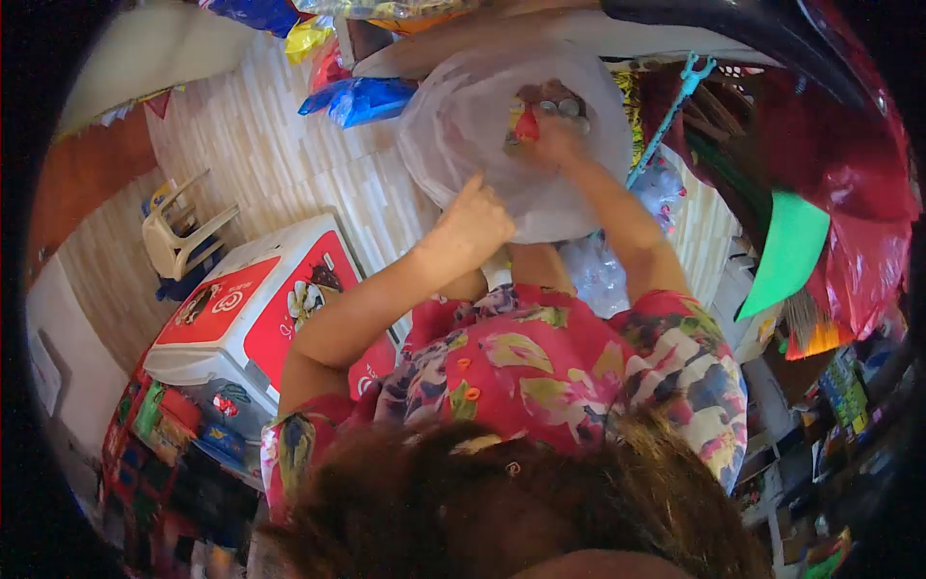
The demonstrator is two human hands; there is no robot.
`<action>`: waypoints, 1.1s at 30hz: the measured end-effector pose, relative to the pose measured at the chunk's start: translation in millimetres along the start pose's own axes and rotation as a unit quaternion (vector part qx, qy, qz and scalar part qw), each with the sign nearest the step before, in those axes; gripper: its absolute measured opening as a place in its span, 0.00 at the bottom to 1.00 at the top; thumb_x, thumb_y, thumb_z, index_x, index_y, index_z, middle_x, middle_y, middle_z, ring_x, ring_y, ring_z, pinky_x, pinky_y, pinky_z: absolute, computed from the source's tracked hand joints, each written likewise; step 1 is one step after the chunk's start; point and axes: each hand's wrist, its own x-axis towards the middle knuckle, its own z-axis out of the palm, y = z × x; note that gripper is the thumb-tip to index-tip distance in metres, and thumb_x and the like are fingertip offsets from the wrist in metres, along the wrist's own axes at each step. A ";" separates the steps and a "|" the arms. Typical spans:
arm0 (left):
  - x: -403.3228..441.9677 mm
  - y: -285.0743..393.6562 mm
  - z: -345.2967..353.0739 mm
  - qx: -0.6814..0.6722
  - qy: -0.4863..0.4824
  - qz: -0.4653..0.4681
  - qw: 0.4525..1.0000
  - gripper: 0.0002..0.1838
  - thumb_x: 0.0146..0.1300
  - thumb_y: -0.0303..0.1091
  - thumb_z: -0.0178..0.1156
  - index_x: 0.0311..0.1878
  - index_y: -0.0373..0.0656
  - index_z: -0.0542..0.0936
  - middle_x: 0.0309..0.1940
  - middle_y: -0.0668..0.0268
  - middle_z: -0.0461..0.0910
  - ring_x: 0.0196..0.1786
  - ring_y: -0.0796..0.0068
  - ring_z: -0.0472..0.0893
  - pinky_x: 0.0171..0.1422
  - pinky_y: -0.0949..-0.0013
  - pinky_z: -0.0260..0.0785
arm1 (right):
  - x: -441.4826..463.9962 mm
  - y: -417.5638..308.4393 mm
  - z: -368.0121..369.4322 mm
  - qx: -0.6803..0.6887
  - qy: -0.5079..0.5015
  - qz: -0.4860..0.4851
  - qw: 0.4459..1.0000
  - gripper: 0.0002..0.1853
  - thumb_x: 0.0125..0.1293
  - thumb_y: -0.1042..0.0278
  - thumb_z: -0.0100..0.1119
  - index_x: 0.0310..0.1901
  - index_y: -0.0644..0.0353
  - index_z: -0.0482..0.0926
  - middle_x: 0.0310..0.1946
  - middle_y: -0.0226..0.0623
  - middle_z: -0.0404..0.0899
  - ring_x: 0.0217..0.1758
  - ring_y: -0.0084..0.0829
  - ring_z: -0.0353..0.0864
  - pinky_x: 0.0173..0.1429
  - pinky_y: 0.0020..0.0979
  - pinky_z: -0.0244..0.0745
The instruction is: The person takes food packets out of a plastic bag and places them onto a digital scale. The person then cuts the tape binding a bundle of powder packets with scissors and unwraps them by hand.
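Note:
A large translucent whitish plastic bag point(453, 145) stands with its mouth open in front of my body. My left hand point(477, 220) is closed on the near left part of its rim. My right hand point(558, 145) reaches down inside the bag, its fingers bent at a small red item point(527, 125). Several round, metallic-looking items point(569, 108) lie beside the fingers at the bottom of the bag; they look like can tops or lids. The right fingertips are blurred and partly hidden, so their hold on the red item is not clear.
A red and white ice-cream freezer point(260, 299) stands at left, with a beige plastic chair point(183, 227) beyond it. A blue plastic bag point(362, 99) lies on the floor ahead. At right are a light-blue rod point(666, 125), clear plastic bottles point(598, 275) and a green sheet point(786, 251).

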 end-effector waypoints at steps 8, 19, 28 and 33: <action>-17.3 -11.9 -35.3 0.025 0.033 -0.049 0.998 0.05 0.45 0.31 0.55 0.26 0.47 0.80 0.24 0.61 0.78 0.38 0.63 0.80 0.63 0.52 0.60 | -68.3 2.3 -167.1 -0.002 0.148 -0.004 0.989 0.28 0.45 0.68 0.60 0.53 0.55 0.70 0.45 0.49 0.76 0.43 0.50 0.78 0.44 0.44 0.73; 8.5 21.8 -57.4 -0.005 0.095 0.045 0.994 0.03 0.47 0.30 0.55 0.22 0.47 0.78 0.22 0.62 0.78 0.31 0.66 0.80 0.47 0.60 0.66 | -133.8 27.1 -213.0 -0.056 0.391 0.055 0.917 0.28 0.43 0.71 0.61 0.52 0.54 0.71 0.38 0.45 0.77 0.43 0.46 0.77 0.46 0.42 0.72; -28.3 31.5 -78.8 0.013 -0.026 -0.034 0.999 0.11 0.45 0.26 0.55 0.35 0.46 0.77 0.20 0.61 0.76 0.29 0.63 0.78 0.40 0.62 0.67 | -123.8 -10.0 -202.7 0.109 0.365 -0.042 0.924 0.30 0.42 0.69 0.61 0.53 0.49 0.73 0.43 0.41 0.77 0.45 0.43 0.76 0.48 0.40 0.72; -29.8 32.0 -89.9 0.004 -0.052 -0.083 0.995 0.13 0.45 0.22 0.54 0.37 0.44 0.76 0.22 0.58 0.77 0.30 0.58 0.78 0.40 0.59 0.68 | -120.1 -44.5 -202.5 0.175 0.377 -0.092 0.905 0.31 0.42 0.69 0.60 0.54 0.48 0.72 0.37 0.41 0.77 0.43 0.42 0.76 0.47 0.40 0.72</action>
